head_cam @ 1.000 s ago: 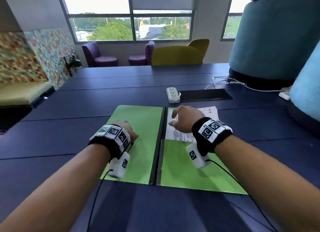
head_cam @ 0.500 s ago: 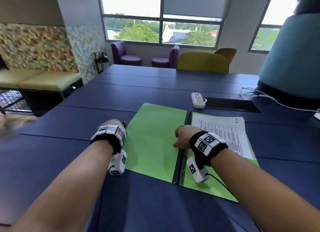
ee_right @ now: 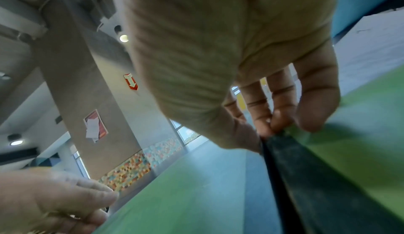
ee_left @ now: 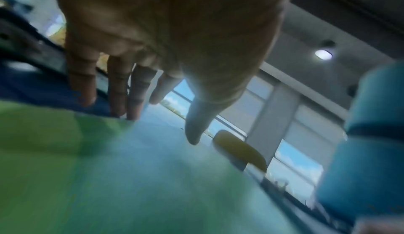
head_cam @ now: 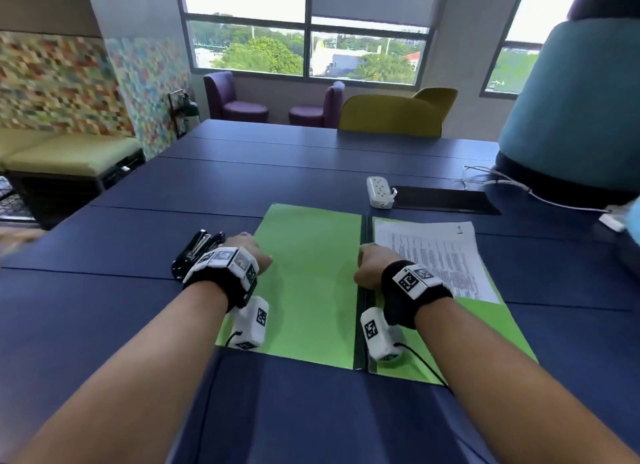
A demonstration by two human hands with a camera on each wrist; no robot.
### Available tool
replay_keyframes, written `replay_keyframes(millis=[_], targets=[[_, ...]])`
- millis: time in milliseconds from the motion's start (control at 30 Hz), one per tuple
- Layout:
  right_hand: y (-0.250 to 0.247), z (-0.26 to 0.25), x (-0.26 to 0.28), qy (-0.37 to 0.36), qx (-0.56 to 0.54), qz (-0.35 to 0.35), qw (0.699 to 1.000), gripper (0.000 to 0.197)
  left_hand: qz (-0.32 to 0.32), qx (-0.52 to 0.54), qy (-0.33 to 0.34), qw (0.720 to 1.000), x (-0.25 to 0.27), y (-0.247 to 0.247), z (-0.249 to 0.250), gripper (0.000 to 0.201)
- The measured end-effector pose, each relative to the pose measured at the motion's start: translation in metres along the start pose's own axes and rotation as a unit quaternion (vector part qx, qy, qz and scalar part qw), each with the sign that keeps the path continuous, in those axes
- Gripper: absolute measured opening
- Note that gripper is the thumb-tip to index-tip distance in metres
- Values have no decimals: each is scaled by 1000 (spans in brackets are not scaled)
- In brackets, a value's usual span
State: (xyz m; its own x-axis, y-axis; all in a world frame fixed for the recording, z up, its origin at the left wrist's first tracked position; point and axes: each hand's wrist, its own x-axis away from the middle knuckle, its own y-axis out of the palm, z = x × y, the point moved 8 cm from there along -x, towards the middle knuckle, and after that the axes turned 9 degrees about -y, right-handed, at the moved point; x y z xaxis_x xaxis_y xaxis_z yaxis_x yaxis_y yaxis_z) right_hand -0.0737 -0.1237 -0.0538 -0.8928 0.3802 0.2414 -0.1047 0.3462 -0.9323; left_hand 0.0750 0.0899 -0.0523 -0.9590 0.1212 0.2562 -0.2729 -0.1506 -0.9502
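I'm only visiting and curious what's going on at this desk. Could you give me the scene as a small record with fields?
surface: blue table
main thing: green folder, lying open and flat
left hand: fingers straight, resting at the folder's left edge
right hand: pinches the black spine of the folder
paper: printed sheet marked 1, on the right flap
beside left hand: black stapler
farther back: white power strip

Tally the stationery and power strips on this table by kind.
Green folder: 1
Printed document: 1
Black stapler: 1
White power strip: 1
Total: 4
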Motion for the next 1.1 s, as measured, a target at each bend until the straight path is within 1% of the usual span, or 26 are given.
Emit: replay_keyframes(millis=[100,133,167,200,267,300,333,367,400,433,500,533,633,667,733,800,867,900,933,967,1000,1067,1100], targets=[[1,20,8,7,-35,15,999,28,-48,97,-35,994,-17,7,-2,70],[1,27,11,14,-45,20,999,27,-60,124,-44,989,-19,9,-2,78],[0,34,14,20,-57,26,998,26,-80,171,-54,980,-21,12,-3,81],[-1,40,15,26,-67,32,997,25,-106,220,-52,968,-20,14,0,73],[-3,46,17,26,-77,44,996,25,-174,241,-64,953,-14,21,6,49],[-3,48,17,23,-79,47,996,25,-214,229,-62,948,-9,24,9,48],[-3,48,17,18,-81,50,995,25,-240,216,-53,945,-6,24,10,57],[-3,48,16,13,-84,50,995,24,-237,209,-44,948,-8,21,8,65],[-4,48,15,7,-89,48,995,24,-226,220,-37,948,-10,14,7,60],[-7,48,15,-1,-92,45,995,24,-215,249,-29,944,-10,4,6,52],[-22,49,17,-15,-108,46,993,21,-213,302,-9,929,-3,-21,11,55],[-35,50,19,-21,-119,58,991,20,-208,316,8,926,8,-38,16,57],[-84,54,28,-46,-128,124,983,20,-190,284,64,938,39,-84,32,62],[-103,56,34,-52,-124,149,980,20,-189,273,82,940,50,-94,37,63],[-140,61,50,-61,-127,195,971,19,-196,280,119,932,74,-105,52,62],[-175,66,72,-68,-143,237,959,17,-216,331,150,906,101,-109,74,60],[-206,72,98,-73,-164,277,944,18,-274,394,186,857,132,-105,104,64],[-220,75,112,-75,-173,299,936,20,-304,408,207,836,146,-98,120,65],[-232,77,125,-78,-184,317,927,21,-323,403,234,824,160,-89,136,63],[-242,80,136,-81,-194,331,920,23,-333,383,264,820,176,-77,153,60],[-249,83,145,-82,-203,341,914,24,-331,353,288,827,190,-63,168,55],[-254,91,155,-79,-209,347,911,25,-301,280,309,858,208,-31,194,45],[-251,98,156,-73,-204,343,914,24,-274,231,321,876,211,-14,205,43]])
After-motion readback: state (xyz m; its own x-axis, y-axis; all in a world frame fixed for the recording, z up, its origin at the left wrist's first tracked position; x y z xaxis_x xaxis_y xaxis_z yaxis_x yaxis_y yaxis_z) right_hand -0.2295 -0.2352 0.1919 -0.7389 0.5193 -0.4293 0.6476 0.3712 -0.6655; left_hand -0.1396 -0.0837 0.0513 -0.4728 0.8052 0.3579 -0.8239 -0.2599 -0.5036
